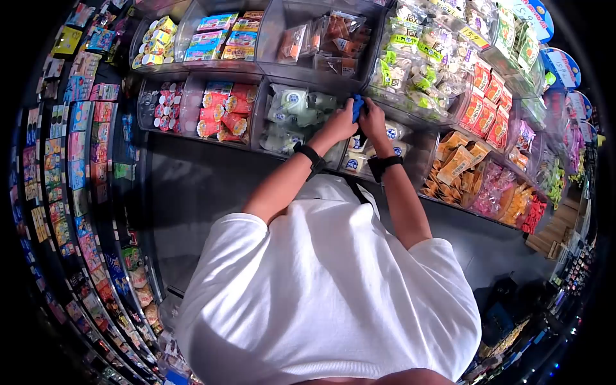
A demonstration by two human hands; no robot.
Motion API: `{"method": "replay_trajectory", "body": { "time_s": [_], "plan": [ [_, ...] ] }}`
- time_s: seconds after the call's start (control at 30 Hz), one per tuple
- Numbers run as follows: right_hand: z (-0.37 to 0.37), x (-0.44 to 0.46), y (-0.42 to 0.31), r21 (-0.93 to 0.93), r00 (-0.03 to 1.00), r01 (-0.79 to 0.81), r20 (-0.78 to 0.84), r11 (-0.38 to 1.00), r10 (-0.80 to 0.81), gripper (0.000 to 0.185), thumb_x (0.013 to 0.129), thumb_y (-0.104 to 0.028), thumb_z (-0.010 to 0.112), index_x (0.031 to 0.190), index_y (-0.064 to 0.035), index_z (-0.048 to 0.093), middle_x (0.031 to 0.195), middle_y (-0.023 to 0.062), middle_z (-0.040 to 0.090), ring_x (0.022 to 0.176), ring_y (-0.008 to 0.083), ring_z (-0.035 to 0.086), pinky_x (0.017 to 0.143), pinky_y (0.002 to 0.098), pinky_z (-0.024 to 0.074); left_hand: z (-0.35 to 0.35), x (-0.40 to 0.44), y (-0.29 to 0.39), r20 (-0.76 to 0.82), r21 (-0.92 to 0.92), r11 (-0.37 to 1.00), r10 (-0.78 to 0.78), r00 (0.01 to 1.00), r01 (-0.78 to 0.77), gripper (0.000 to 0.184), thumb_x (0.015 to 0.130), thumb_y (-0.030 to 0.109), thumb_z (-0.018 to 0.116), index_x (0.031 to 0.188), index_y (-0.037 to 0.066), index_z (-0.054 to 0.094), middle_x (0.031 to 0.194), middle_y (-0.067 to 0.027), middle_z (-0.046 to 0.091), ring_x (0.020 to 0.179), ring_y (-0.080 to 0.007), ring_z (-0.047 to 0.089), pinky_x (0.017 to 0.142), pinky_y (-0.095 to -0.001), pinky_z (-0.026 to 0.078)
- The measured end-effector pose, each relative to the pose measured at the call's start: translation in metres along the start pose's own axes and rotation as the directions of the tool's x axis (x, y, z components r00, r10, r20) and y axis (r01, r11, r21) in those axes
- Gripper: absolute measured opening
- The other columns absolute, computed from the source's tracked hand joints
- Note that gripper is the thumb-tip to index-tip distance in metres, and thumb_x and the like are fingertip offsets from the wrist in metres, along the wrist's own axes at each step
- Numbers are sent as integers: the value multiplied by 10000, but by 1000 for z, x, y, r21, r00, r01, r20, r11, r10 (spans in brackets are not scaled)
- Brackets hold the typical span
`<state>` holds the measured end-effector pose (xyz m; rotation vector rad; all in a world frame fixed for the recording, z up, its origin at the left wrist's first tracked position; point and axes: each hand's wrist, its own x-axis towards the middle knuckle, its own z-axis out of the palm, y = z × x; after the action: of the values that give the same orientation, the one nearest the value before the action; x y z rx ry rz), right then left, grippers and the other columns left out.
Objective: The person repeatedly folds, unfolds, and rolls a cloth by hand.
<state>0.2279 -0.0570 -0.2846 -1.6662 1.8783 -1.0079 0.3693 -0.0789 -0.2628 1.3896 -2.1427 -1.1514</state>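
Note:
A small bunched blue cloth (357, 108) is pinched between my two hands, over the front row of clear bins. My left hand (341, 123) is closed on its left side, and my right hand (373, 123) is closed on its right; the fingertips are partly hidden. Each wrist wears a dark band. Beneath and to the left of my hands lies a clear bin of pale green wrapped packets (289, 106). White packets with blue round labels (355, 162) lie below my right hand.
Clear bins hold red snack packets (224, 112), brown packets (340, 38), white-and-green packets (417, 51) and orange-wrapped snacks (457, 163). Bin dividers and front walls (255, 122) stand close around my hands. Curved shelves of colourful packets (80, 147) line the left; round blue price signs (561, 67) stand at right.

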Motion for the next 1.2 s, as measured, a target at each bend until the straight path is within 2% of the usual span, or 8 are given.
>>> {"method": "replay_trajectory", "body": {
  "time_s": [0.13,0.33,0.53,0.7,0.87,1.0,1.1,1.2],
  "plan": [
    [-1,-17,1,-10,1000,-14,21,1000,14,318,836,-84,580,1144,-12,617,907,286,629,852,481,602,784,512,492,-13,-12,6,193,4,994,-111,975,112,603,772,90,610,1303,22,333,868,-344,626,871,-520,602,733,-584,477],
    [-7,-77,-31,47,989,-92,117,995,86,351,828,-49,582,1174,13,598,991,294,608,926,468,601,836,492,489,-21,-58,-24,373,119,986,63,926,-115,698,784,113,646,1374,2,292,878,-330,639,873,-508,618,771,-576,487],
    [11,-26,-17,-105,994,-111,-14,988,111,343,834,-12,551,1172,-25,612,977,274,594,876,471,588,777,517,479,-31,-5,-14,290,106,989,66,955,-101,484,802,126,612,1205,-60,422,862,-329,642,874,-501,623,776,-551,505],
    [12,-37,-89,-155,997,-75,-1,985,76,363,825,40,525,1177,-12,593,1000,254,537,914,450,549,804,493,463,-105,-23,-3,377,45,986,131,917,-159,389,785,151,610,1099,-61,520,889,-312,650,889,-475,635,785,-524,511],
    [79,-51,-172,-36,984,-66,162,997,71,388,818,92,528,1166,-47,632,1007,213,542,896,376,601,791,445,501,-200,-83,-92,399,-115,982,185,898,-152,484,872,316,677,1221,21,517,1178,-248,584,1131,-420,556,933,-465,460],
    [164,-25,-223,-6,970,51,238,999,-48,409,778,92,556,1137,-70,664,1002,198,541,886,371,584,803,432,492,-256,-107,-186,349,-161,986,24,937,34,509,882,271,672,1291,51,465,1176,-215,560,1067,-387,590,889,-440,475],
    [217,13,-232,-7,991,89,98,996,-88,382,732,78,560,1072,-53,675,1011,204,533,971,379,544,867,434,463,-264,-107,-224,187,-87,996,11,982,6,576,881,246,658,1334,-4,406,1273,-284,529,1156,-427,556,947,-461,461],
    [240,47,-238,-94,995,27,-95,995,-36,356,747,74,561,1046,-74,684,1009,200,531,917,372,566,840,431,483,-273,-79,-231,305,-96,989,-76,949,110,677,886,280,644,1399,-48,348,1348,-313,473,1254,-429,491,1020,-457,422]
  ]
}}
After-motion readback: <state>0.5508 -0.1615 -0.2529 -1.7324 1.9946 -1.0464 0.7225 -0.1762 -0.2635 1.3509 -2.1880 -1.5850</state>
